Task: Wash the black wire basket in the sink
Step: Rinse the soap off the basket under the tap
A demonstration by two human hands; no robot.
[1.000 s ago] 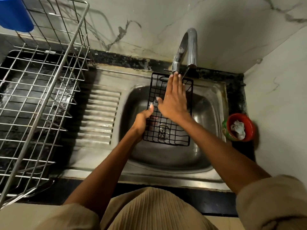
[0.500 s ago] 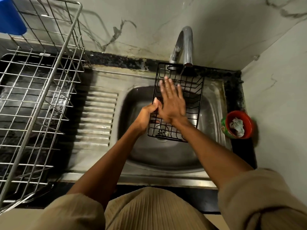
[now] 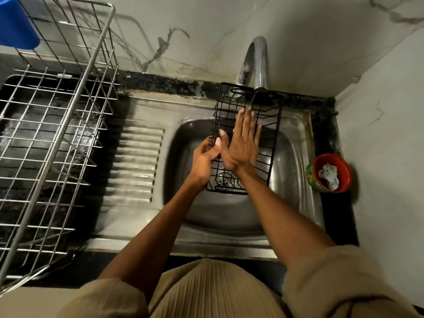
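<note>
Rinsing looks to be the step in hand: the black wire basket [image 3: 246,138] is held tilted over the bowl of the stainless steel sink [image 3: 229,216], its far end up under the spout of the curved chrome tap [image 3: 258,63] and its near end low over the drain. The left hand [image 3: 205,158] grips the basket's left edge, fingers curled round the wire with the thumb on top. The right hand [image 3: 243,143] lies flat on the mesh, fingers straight and close together, pressing as if rubbing the wires. Whether water is running is hard to tell; only a thin streak shows below the spout. By my judgement the wash is midway, and the next move calls for sliding the flat hand along the remaining wires, or turning the basket so its other faces meet the stream, while the left hand keeps a firm hold. To the left, a large silver wire dish rack [image 3: 52,134] stands on the dark surface [image 3: 335,216]; a red bowl [image 3: 330,173] sits right of the sink.
</note>
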